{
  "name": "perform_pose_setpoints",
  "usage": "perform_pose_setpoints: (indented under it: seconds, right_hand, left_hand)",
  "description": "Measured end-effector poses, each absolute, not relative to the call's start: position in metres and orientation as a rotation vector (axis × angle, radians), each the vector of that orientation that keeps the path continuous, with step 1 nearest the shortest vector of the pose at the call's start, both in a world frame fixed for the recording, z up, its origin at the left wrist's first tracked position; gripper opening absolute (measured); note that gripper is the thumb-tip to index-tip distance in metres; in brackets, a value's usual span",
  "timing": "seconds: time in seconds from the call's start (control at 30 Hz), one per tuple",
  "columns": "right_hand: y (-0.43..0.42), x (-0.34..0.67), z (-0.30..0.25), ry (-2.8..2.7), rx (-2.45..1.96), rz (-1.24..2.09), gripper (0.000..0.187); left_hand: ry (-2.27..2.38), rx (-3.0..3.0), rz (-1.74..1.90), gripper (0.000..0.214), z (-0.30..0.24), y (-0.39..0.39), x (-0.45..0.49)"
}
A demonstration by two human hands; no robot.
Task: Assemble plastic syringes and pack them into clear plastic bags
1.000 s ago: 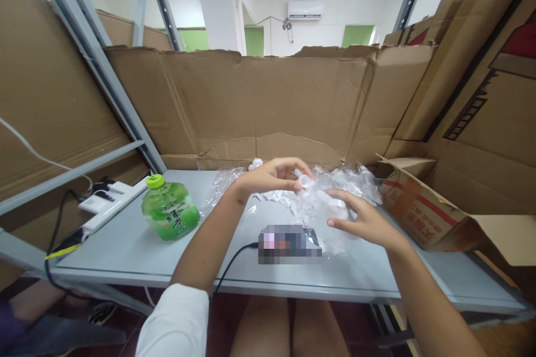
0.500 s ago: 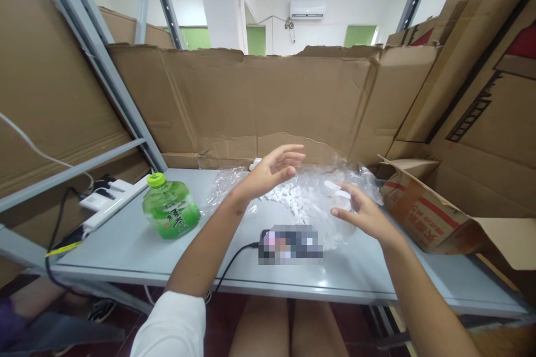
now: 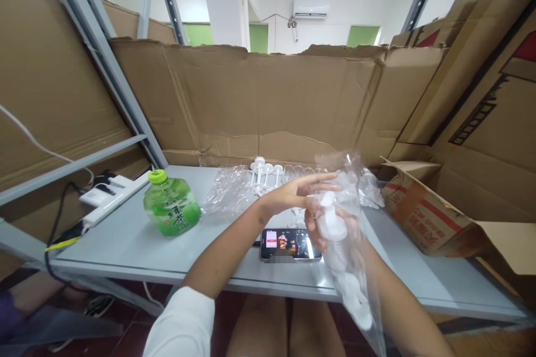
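Note:
My right hand (image 3: 322, 228) is closed on a clear plastic bag (image 3: 349, 256) of small white plastic pieces, lifted off the grey table (image 3: 121, 248) and hanging toward my lap. My left hand (image 3: 299, 194) is stretched out with fingers flat, touching the top of the bag. Behind the hands a row of white spoon-like parts (image 3: 268, 170) lies on another clear bag (image 3: 230, 187). A phone (image 3: 290, 243) with a lit screen lies on the table just below my hands.
A green tea bottle (image 3: 171, 205) stands at the left. A white power strip (image 3: 111, 195) with cables lies at the far left edge. Cardboard walls surround the table, and an open cardboard box (image 3: 422, 215) sits at the right.
The bag of white pieces was lying on the table; my right hand has picked it up and pulled it toward me. My left hand dropped from above the pile to the bag's top.

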State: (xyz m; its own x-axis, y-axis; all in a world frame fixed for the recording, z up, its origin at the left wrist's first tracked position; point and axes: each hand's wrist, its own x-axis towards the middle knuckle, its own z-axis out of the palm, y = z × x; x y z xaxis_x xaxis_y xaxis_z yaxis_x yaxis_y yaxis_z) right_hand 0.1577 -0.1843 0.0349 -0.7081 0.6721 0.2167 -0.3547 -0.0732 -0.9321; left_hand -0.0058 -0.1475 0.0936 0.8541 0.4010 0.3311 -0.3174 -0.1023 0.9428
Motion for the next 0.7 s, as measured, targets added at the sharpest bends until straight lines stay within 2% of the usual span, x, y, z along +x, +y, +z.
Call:
perform_pose_setpoints:
  seconds: [0.1, 0.17, 0.23, 0.4, 0.57, 0.63, 0.7]
  right_hand:
    - [-0.182, 0.143, 0.036, -1.455, -0.067, 2.095, 0.070]
    - [-0.181, 0.141, 0.040, -1.472, -0.081, 2.061, 0.071]
    - [-0.179, 0.145, 0.043, -1.517, -0.221, 1.951, 0.068]
    - [-0.170, 0.177, 0.047, -1.531, -0.631, 1.585, 0.046]
    - [-0.175, 0.192, 0.060, -1.447, -0.692, 1.348, 0.067]
    - [-0.179, 0.186, 0.064, -1.459, -0.782, 1.193, 0.058]
    - [-0.180, 0.178, 0.064, -1.408, -0.900, 1.048, 0.039]
  left_hand:
    - [0.117, 1.515, 0.637, 0.049, 0.091, -0.149, -0.005]
    - [0.174, 1.479, 0.712, 0.039, 0.089, -0.151, -0.006]
    - [0.224, 1.448, 0.810, 0.035, 0.088, -0.154, -0.008]
    - [0.419, 1.443, 1.232, 0.025, 0.091, -0.155, -0.014]
    - [0.636, 1.405, 1.425, 0.028, 0.081, -0.146, -0.013]
    - [0.659, 1.403, 1.430, 0.029, 0.075, -0.143, -0.011]
    - [0.666, 1.410, 1.392, 0.029, 0.070, -0.143, -0.008]
